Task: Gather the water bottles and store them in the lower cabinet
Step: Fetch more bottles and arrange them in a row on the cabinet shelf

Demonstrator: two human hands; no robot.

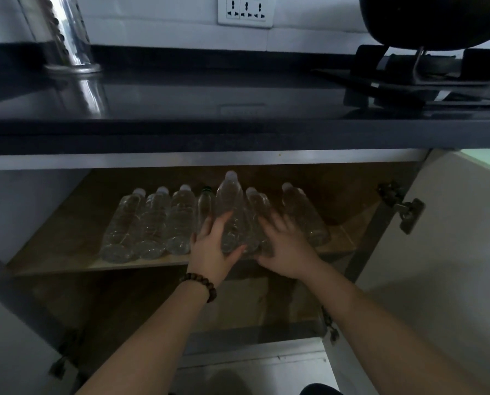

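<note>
Several clear water bottles stand in a row on the wooden shelf (pixel 67 260) of the open lower cabinet. My left hand (pixel 212 252), with a bead bracelet on the wrist, grips the base of a tall bottle (pixel 230 203) in the middle of the row. My right hand (pixel 283 252) lies with spread fingers against the neighbouring bottle (pixel 255 212). To the left stand three bottles (pixel 152 223) and a slim dark-capped one (pixel 204 206). One more bottle (pixel 303 215) stands at the right end.
The cabinet door (pixel 443 229) stands open at the right, with a hinge (pixel 406 212) on it. A dark countertop (pixel 209 109) overhangs the cabinet, carrying a steel vessel (pixel 69 47) at the left and a stove with a black wok (pixel 432 21) at the right. A lower compartment lies beneath the shelf.
</note>
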